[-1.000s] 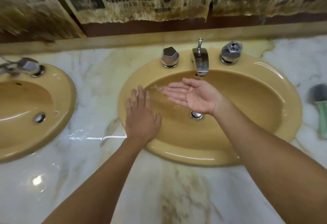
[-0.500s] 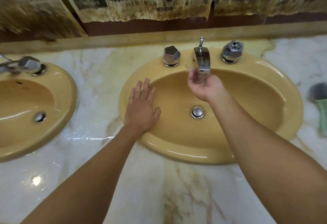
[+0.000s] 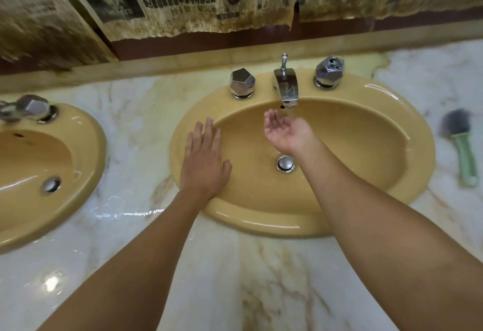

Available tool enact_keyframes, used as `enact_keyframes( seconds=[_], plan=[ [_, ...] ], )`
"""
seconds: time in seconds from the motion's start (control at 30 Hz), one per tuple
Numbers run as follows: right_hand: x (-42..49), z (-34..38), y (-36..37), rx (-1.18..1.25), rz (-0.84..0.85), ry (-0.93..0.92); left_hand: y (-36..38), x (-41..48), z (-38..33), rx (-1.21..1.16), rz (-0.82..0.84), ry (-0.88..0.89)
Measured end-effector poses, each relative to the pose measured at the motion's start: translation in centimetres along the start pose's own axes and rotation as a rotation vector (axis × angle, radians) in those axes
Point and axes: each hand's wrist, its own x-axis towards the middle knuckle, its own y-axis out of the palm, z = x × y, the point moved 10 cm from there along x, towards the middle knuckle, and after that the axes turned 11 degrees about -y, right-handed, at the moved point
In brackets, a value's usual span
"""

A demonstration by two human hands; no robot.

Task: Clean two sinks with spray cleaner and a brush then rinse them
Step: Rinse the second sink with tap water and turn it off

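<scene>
Two mustard-yellow sinks are set in a marble counter. The right sink (image 3: 392, 147) lies straight ahead, the left sink (image 3: 86, 153) at the left edge. My left hand (image 3: 203, 163) rests flat, palm down, on the right sink's left rim and inner slope. My right hand (image 3: 285, 128) is cupped palm up just below the chrome spout (image 3: 286, 87), where a thin stream of water falls. A green-handled brush (image 3: 462, 145) with dark bristles lies on the counter right of the sink. No spray cleaner is in view.
Two faceted chrome knobs (image 3: 241, 82) (image 3: 328, 70) flank the spout. A chrome drain stopper (image 3: 285, 163) sits in the basin. The wet marble counter (image 3: 146, 126) separates the sinks. Stained newspaper (image 3: 183, 4) covers the wall behind.
My right hand moved from mid-basin, palm open, up under the spout and cupped. My left hand slid slightly farther along the rim.
</scene>
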Motion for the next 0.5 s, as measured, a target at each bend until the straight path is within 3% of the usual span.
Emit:
enact_keyframes(
  seconds=[0.17, 0.27, 0.33, 0.4, 0.43, 0.5],
  plan=[
    [-1.5, 3.3, 0.1, 0.035, 0.0, -0.038, 2.7, -0.1, -2.5, 0.334, 0.167, 0.213],
    [-1.7, 10.5, -3.3, 0.349, -0.033, -0.264, 4.0, 0.3, -3.1, 0.485, 0.24, 0.271],
    [-2.1, 11.9, -6.6, 0.378, -0.138, -0.315, 4.5, 0.5, -4.0, 0.526, 0.239, 0.329],
    [-2.1, 10.2, -8.7, 0.188, -0.194, -0.243, 5.4, 1.0, -5.0, 0.377, 0.303, 0.334],
    [-2.0, 9.1, -8.7, 0.107, -0.171, -0.201, 5.8, 1.7, -5.5, 0.17, 0.368, 0.257],
    [-2.1, 7.5, -7.1, -0.014, -0.105, -0.146, 5.5, 3.0, -6.7, -0.473, 0.505, -0.046]
  ],
)
